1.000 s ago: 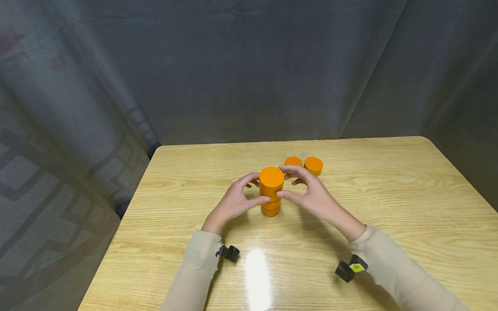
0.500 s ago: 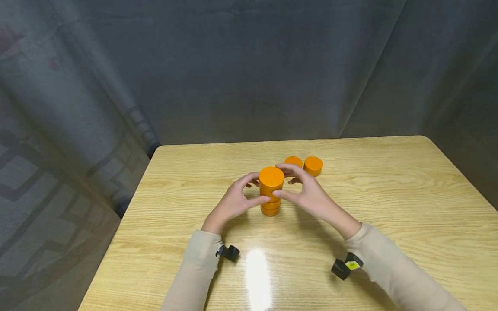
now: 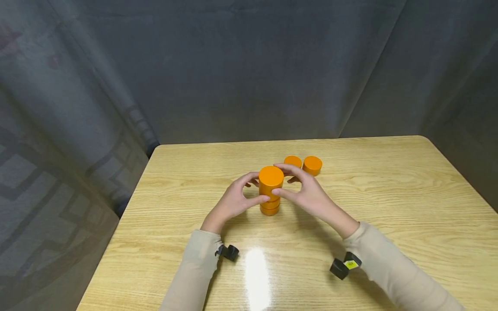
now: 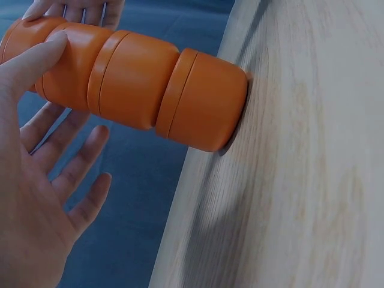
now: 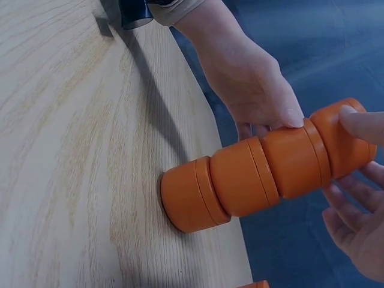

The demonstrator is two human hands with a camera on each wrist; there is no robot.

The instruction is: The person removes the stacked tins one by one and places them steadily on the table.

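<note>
Nearest, two black wrist cameras strapped over beige sleeves, the right one (image 3: 344,266) bearing a small yellow label, its writing too small to read. Just beyond, left hand (image 3: 232,202) and right hand (image 3: 309,195) cupped either side of a stack of orange cylinders (image 3: 270,190), standing upright near the middle of the wooden table (image 3: 389,194). Thumbs and fingertips curled in, pressing on the upper pieces from both sides. Seen only from the wrist views: four pieces, slightly offset at the seams, bottom one flat on the wood, lower fingers spread loose and not touching. Plenty of bare tabletop left, right and front. Farther back, close behind the right hand, two loose orange cylinders (image 3: 303,164) side by side, visible whole in the head view alone. Beyond the far edge, a dark grey curtain (image 3: 249,69).
</note>
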